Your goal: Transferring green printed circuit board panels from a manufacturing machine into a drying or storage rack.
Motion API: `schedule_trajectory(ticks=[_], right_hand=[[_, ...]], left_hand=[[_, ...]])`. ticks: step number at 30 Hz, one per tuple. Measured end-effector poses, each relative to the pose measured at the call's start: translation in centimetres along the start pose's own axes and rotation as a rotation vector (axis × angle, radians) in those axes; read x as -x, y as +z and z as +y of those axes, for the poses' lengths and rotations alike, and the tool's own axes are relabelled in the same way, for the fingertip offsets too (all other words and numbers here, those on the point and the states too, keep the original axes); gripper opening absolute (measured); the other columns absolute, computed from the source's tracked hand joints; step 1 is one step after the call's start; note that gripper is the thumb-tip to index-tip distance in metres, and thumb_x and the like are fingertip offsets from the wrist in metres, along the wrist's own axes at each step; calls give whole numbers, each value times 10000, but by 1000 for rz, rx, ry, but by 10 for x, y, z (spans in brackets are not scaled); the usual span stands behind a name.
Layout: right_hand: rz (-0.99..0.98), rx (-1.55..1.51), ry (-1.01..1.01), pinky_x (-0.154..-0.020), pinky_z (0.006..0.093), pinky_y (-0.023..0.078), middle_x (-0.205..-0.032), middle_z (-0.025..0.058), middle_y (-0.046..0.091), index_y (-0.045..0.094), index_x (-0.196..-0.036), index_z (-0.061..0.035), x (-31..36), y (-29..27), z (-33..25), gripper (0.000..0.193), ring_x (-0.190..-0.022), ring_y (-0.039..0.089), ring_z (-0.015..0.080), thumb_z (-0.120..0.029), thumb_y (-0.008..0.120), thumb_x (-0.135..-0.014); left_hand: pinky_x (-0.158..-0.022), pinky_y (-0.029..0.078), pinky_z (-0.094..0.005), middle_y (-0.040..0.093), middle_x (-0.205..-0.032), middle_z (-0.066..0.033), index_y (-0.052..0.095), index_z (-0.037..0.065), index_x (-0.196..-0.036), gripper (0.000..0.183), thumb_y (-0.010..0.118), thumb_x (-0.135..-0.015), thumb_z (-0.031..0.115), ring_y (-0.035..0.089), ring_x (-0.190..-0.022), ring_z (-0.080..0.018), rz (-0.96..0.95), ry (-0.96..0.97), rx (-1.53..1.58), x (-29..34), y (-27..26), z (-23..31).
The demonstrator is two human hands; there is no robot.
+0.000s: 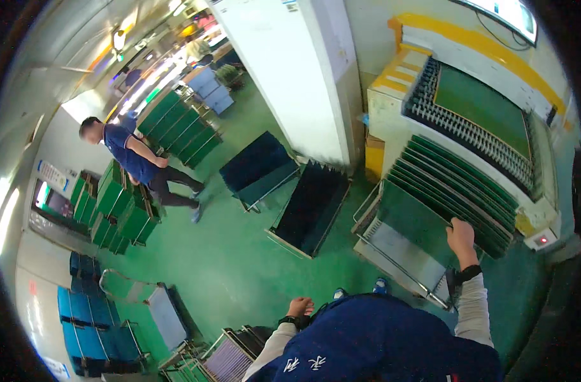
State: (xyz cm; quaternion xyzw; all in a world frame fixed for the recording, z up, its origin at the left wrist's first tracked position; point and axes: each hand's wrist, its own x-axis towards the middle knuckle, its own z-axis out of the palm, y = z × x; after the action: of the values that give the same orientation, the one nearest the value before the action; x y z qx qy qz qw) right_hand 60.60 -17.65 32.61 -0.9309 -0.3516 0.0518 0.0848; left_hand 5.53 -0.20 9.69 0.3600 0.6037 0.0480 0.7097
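"Left hand?"
"My left hand [299, 306] hangs beside my dark-blue cloth top [392, 331], fingers loosely curled — how tightly, I can't tell."
"The panel?"
"The flat green rectangular panel [413, 213] stands in the silver metal-framed rack [399, 271], left of my nearer right hand [461, 237]. Its long axis slopes down rightward to my bent fingers — pinching or merely touching, I can't tell."

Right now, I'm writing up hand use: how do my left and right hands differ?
Your right hand grips the edge of a green board; your left hand holds nothing visible. The right hand is out at the rack; the left hand is close beside your dark blue shirt. Both are bare, with a dark band at the wrist.
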Motion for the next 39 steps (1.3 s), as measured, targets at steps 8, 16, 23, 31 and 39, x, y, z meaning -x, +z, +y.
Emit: schedule_trajectory(ticks=[8, 16, 23, 31, 39], right_hand=[[-99, 54, -23, -796, 478, 504, -938, 213, 662, 659, -943, -16, -35, 5, 13, 341, -933, 625, 397, -262, 749, -725], [-163, 15, 145, -879, 427, 508, -1097, 207, 664, 670, -1098, 1, -31, -21, -9, 514, -1044, 632, 344, -282, 797, -688], [-149, 34, 154, -867, 420, 512, -1055, 207, 677, 683, -1061, 2, -28, -19, -11, 486, -1016, 644, 339, -276, 802, -681], [-96, 25, 127, -879, 420, 508, -1066, 210, 671, 681, -1077, 3, -21, -19, -16, 476, -1013, 642, 336, -281, 776, -708], [-107, 49, 136, -845, 422, 519, -1008, 180, 684, 684, -1029, -10, -22, -16, -14, 431, -978, 652, 334, -292, 779, -717]], left_hand=[[-534, 542, -304, 669, -845, -67, 605, 9, -1025, 244, 601, -897, 217, 650, -601, -182, 58, -45, 58, 4, -5, -28], [-588, 560, -310, 691, -876, -93, 637, 3, -986, 262, 654, -846, 224, 682, -662, -194, 24, 136, -245, -14, -14, -49], [-616, 556, -298, 691, -875, -94, 656, -5, -983, 265, 664, -851, 224, 673, -703, -171, 62, -48, -34, -19, -3, -47], [-585, 548, -301, 674, -853, -79, 655, -7, -1019, 258, 660, -874, 206, 649, -652, -174, 47, -79, 25, -13, 1, -38], [-596, 555, -300, 698, -891, -91, 644, -10, -1070, 302, 654, -879, 224, 667, -676, -171, 59, -81, -101, -13, -2, -40]])
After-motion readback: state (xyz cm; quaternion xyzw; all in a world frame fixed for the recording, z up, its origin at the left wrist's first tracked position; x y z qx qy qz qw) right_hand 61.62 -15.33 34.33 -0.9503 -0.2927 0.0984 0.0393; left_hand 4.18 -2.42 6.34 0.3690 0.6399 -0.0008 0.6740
